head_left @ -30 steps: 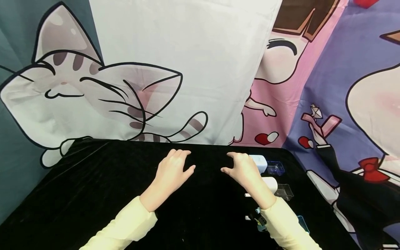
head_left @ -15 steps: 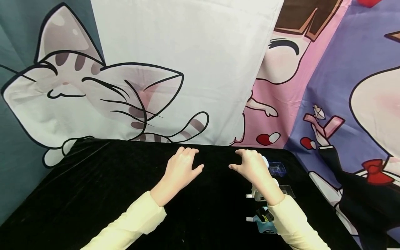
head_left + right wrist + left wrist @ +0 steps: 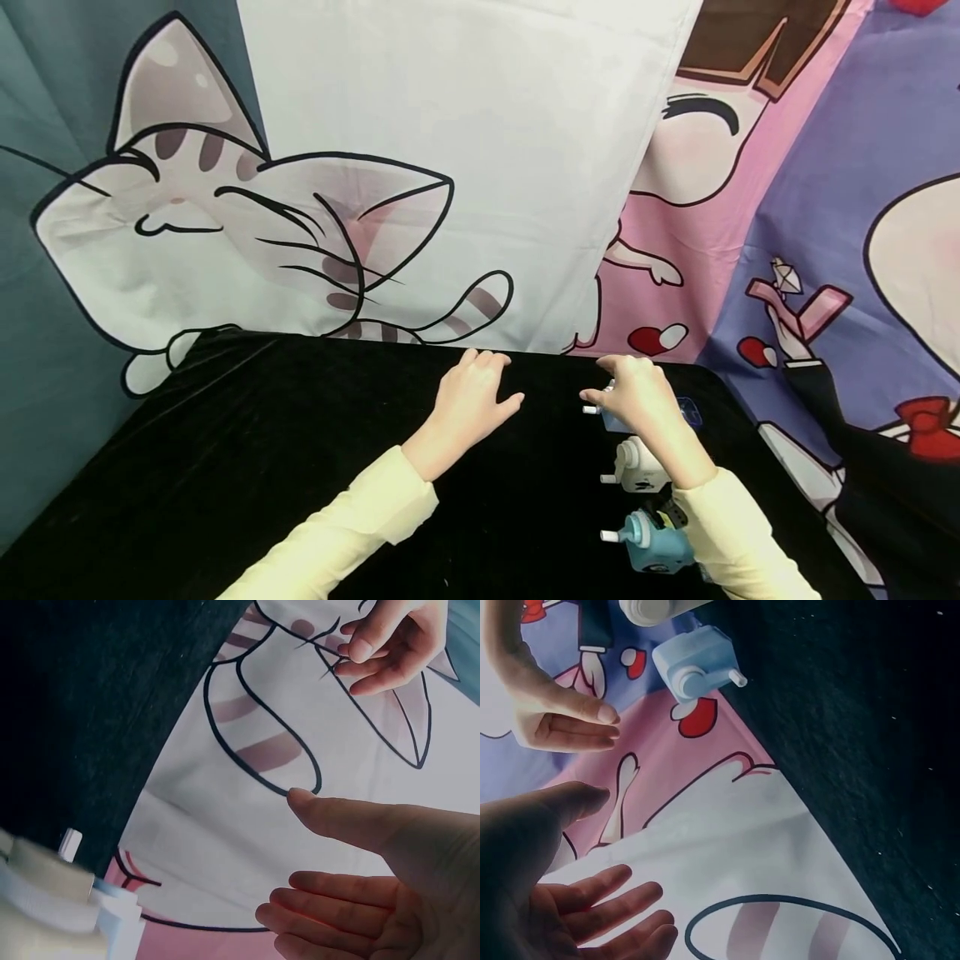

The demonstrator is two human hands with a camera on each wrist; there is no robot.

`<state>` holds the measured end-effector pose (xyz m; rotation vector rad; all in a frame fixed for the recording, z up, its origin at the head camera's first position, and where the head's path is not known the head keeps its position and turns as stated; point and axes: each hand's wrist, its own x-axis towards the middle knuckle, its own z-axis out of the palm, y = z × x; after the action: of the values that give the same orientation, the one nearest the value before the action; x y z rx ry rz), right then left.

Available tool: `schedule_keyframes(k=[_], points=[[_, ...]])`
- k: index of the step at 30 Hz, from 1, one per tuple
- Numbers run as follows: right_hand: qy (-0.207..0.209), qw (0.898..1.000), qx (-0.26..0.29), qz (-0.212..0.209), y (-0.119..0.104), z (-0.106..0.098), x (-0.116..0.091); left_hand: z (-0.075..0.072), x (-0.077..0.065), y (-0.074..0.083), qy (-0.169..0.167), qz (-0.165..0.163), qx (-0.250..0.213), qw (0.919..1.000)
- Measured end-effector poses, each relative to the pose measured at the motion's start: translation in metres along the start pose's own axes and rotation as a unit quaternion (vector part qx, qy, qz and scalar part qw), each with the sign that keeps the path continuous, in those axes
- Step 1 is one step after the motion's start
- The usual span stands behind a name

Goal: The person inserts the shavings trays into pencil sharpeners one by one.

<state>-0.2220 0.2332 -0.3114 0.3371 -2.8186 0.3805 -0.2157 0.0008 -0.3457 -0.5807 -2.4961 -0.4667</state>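
Note:
My left hand point(image 3: 467, 404) hovers over the black cloth, fingers and thumb spread apart, holding nothing. To its right, my right hand point(image 3: 641, 396) is likewise relaxed and has nothing in its grasp; in the head view it partly covers a light-blue box-shaped crank device point(image 3: 615, 422) that resembles a pencil sharpener. Nearer the body are a similar white device point(image 3: 641, 467) and a teal one point(image 3: 658, 546), each with a small white handle pointing left. The left wrist view shows the light-blue device point(image 3: 697, 660) beyond both hands. Part of the white device point(image 3: 45, 907) appears blurred in the right wrist view.
A clear blue-tinted tray point(image 3: 690, 412) lies behind the light-blue device. A small black and yellow item point(image 3: 671, 510) sits by the teal device, partly behind the right sleeve. Black cloth point(image 3: 300, 467) covers the table, and a printed cartoon curtain point(image 3: 480, 167) hangs along its back edge.
Both hands have drifted to the right in the head view, still apart and unfilled. More of the white and teal devices now shows beside the right forearm. The view has also shifted slightly.

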Motion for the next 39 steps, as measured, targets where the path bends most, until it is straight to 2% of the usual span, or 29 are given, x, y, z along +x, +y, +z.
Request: schedule_keyframes(k=[9,19,25,31,39], points=[[-0.001,1.000,-0.006,0.001,0.018,-0.004,-0.002,0.007,0.010,0.011,0.006,0.012,0.022,0.9997],[0.021,1.000,-0.018,-0.004,0.037,-0.007,-0.003,0.019,0.016,0.023,-0.016,0.021,0.061,0.9978],[0.012,1.000,-0.019,-0.001,0.045,-0.012,-0.001,0.023,0.020,0.024,-0.014,0.021,0.082,0.9964],[0.008,1.000,-0.025,0.006,0.054,-0.017,0.001,0.029,0.025,0.025,-0.030,0.015,0.092,0.9952],[0.001,1.000,-0.014,0.023,0.065,-0.014,0.001,0.041,0.025,0.025,-0.025,0.022,0.107,0.9936]])
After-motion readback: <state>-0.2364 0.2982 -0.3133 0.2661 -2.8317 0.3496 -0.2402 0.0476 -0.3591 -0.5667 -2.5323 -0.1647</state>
